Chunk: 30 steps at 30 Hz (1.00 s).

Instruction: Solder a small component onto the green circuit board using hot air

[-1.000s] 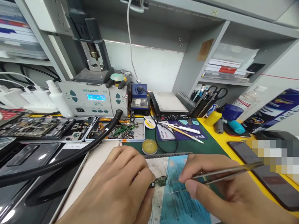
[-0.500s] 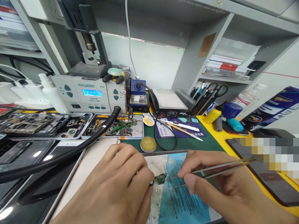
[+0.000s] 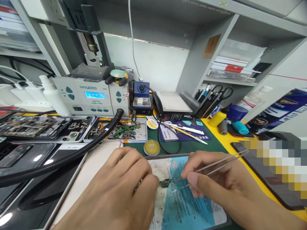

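Observation:
My left hand [image 3: 129, 188] is closed, its fingers curled round one end of a small green circuit board [image 3: 165, 183]. The rest of the board sticks out to the right, above a stained white and blue work sheet [image 3: 187, 207]. Pinched between the thumb and fingers of my right hand [image 3: 216, 179] is a pair of metal tweezers [image 3: 223, 163]. The tweezer tips are spread apart and point left, close to the board's free end. Whether a tip touches the board, I cannot tell. My left fingertips are mostly hidden behind the knuckles.
Behind the sheet stand a round tin of yellowish paste [image 3: 152, 148] and a tray of board scraps [image 3: 129, 139]. A hot-air station [image 3: 93, 95] is at the back, its black hose [image 3: 96, 143] crossing the left side. A dark phone [image 3: 268, 172] lies at the right.
The tweezers have turned in my right hand, their rear end now higher and further left. My right hand has shifted slightly up and left. My left hand keeps hold of the circuit board.

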Available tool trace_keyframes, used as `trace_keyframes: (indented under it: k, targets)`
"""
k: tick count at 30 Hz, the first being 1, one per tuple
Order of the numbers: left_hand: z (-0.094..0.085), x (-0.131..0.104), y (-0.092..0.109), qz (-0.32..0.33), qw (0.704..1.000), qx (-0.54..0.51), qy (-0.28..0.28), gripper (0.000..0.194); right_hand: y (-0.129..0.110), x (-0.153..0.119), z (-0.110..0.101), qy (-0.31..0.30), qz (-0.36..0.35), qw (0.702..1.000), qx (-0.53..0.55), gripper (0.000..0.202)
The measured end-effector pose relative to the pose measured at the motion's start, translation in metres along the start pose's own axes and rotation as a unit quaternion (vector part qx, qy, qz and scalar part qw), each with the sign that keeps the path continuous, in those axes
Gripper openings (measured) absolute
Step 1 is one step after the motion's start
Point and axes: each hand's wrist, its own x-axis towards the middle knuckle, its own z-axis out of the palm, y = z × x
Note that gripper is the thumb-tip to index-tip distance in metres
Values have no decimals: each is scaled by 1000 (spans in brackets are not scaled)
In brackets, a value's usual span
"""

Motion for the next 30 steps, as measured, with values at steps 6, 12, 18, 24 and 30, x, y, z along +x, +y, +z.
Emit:
trace_keyframes:
  k: [6,12,18,24,30]
  targets:
    - [6,0,-2,27,999,-9,35,24,0,1,1,8,0,1000,-2,24]
    - [12,-3,-4,35,998,-15,50,23,0,1,1,9,15,1000,-2,28]
    - [8,-1,-4,38,998,-9,43,24,4,0,2,9,38,999,24,31]
    - [5,-2,-4,41,999,18,13,22,5,3,0,-2,36,998,48,26]
    - [1,1,-1,21,1000,-3,14,24,2,3,1,-4,29,998,64,25]
